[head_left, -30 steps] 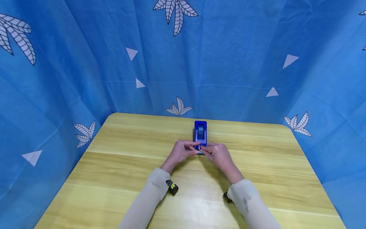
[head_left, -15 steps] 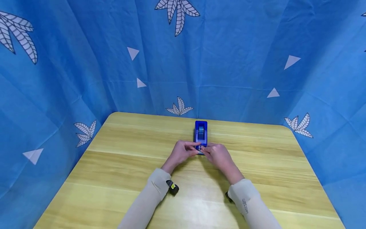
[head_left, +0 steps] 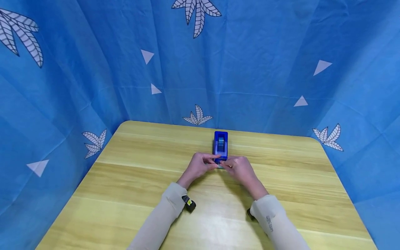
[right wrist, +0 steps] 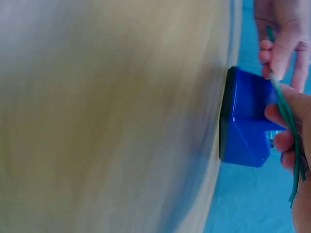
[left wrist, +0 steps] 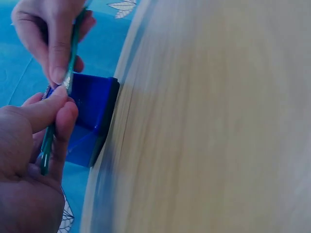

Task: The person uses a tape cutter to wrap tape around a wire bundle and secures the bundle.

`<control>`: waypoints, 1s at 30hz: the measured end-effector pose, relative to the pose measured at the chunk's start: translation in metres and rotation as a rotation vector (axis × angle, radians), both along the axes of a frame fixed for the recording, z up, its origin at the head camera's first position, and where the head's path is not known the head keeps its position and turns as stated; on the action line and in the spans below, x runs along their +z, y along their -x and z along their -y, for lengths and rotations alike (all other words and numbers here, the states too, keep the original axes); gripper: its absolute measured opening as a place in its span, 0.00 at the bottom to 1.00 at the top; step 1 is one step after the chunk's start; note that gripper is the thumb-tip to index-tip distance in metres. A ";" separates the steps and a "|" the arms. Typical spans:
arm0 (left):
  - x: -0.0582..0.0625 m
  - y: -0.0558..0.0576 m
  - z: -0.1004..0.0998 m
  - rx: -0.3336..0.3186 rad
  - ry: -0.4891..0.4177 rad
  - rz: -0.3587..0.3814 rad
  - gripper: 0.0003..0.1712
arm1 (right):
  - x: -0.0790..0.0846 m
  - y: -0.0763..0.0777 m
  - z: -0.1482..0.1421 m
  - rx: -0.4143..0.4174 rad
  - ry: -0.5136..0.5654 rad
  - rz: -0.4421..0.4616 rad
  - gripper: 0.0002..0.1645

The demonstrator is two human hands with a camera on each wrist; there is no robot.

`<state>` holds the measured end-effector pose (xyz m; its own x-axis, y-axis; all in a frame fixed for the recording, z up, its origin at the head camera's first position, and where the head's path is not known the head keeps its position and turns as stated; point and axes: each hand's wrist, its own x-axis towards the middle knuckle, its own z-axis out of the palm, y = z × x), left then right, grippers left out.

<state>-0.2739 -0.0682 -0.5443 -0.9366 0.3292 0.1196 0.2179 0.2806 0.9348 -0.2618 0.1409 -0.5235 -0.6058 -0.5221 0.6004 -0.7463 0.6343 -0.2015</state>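
Note:
Both hands pinch a thin bundle of green strands (right wrist: 294,141), just in front of a blue tape dispenser (head_left: 221,153). My left hand (head_left: 197,165) holds one end between thumb and fingers, and a green length (left wrist: 46,150) lies across its fingers. Close beside it, my right hand (head_left: 241,170) pinches the same bundle, with loose strand ends hanging past its fingers in the right wrist view. A pale, shiny bit (left wrist: 68,82) shows on the bundle between the fingertips; whether it is tape I cannot tell. The fingers hide most of the join.
A roll of tape (head_left: 221,141) sits in the dispenser, which stands near the far edge of the wooden table (head_left: 150,156). Behind the table hangs a blue patterned curtain (head_left: 256,69). Wood surface lies on both sides of the forearms.
The hands stay nearly in place, fingertips together in front of the dispenser. The pale glint between them at the dispenser's front shows less now. The head view has shifted slightly.

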 end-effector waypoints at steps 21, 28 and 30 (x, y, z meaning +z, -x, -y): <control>0.003 -0.001 0.004 0.010 -0.009 -0.017 0.22 | 0.001 0.001 0.000 -0.001 0.025 0.033 0.07; 0.010 -0.006 0.005 0.023 0.002 0.015 0.30 | 0.004 -0.003 -0.001 0.011 0.066 -0.011 0.08; 0.012 -0.008 0.006 0.025 0.011 0.028 0.31 | 0.006 -0.005 -0.002 0.015 0.075 -0.030 0.08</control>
